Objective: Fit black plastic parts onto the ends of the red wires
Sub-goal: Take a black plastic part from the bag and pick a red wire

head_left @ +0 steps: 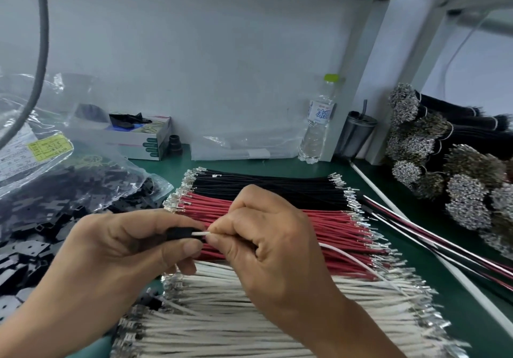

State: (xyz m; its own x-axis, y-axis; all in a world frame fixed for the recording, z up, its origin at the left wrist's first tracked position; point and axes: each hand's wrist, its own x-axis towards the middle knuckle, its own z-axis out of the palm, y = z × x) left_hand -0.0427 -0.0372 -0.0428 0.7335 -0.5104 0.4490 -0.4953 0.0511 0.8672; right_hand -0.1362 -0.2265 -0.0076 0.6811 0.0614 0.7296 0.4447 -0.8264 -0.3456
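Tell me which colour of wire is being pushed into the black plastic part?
The white wire, pinched by the right hand, meets the black plastic part held by the left hand; red wires and black wires lie untouched.

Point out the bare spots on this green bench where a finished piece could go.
Bare green mat shows between the tissue box and the black wires, and a strip between the red wires and the white rail. Left is crowded by the bag of black parts; right by wire bundles.
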